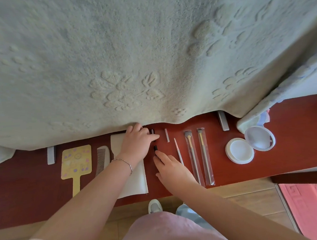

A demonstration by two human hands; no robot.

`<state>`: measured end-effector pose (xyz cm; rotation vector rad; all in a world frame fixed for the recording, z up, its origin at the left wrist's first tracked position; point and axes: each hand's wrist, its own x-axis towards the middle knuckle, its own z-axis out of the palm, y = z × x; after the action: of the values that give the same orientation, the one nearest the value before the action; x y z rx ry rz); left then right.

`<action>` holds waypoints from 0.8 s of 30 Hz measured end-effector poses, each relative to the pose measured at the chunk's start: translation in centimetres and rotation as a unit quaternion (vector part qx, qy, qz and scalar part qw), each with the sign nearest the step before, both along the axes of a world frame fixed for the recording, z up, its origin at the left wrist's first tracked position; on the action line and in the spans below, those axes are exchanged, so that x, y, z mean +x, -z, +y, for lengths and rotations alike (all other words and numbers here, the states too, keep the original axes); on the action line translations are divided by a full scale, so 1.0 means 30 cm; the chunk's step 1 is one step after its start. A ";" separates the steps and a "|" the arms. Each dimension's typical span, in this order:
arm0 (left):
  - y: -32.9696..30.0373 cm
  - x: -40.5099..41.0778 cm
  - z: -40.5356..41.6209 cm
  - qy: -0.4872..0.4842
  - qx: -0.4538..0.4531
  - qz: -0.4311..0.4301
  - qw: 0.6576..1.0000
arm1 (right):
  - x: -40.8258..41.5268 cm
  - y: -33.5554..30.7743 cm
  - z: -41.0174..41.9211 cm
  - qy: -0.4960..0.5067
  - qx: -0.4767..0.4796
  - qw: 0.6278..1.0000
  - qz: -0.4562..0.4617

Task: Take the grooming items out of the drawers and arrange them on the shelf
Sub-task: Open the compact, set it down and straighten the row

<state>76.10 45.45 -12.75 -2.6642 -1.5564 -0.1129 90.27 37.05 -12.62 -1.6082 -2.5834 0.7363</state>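
A pale blanket (130, 56) fills the upper view and hangs over the back edge of the red shelf (287, 148), hiding whatever lies behind. Along the shelf from left lie a yellow mirror (76, 161), a comb (102, 159), a white cloth (133, 179), a thin pencil (178, 152), two wrapped brushes (192, 155), and an open compact (249, 145). The left hand (136, 142) rests over the cloth, fingers loosely extended, tips on the upper end of a dark stick (155, 148). The right hand (170, 167) lies flat, fingers straight, covering its lower end. Most of the stick is hidden, so what it is stays unclear.
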 end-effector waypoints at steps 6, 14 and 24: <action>-0.059 0.020 -0.089 -0.056 0.026 -0.035 0.997 | 0.122 -0.025 0.004 0.112 0.132 0.985 -0.006; -0.012 0.100 -0.261 -0.015 -0.059 0.058 0.996 | 0.151 -0.034 0.044 0.137 0.115 0.980 -0.086; 0.006 0.063 -0.278 -0.043 -0.052 0.053 0.996 | 0.093 -0.003 0.074 0.142 0.015 0.982 -0.124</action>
<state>77.99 37.11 -12.93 -2.6238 -1.6844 0.1143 93.07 39.26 -12.54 -2.1202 -2.4167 0.5034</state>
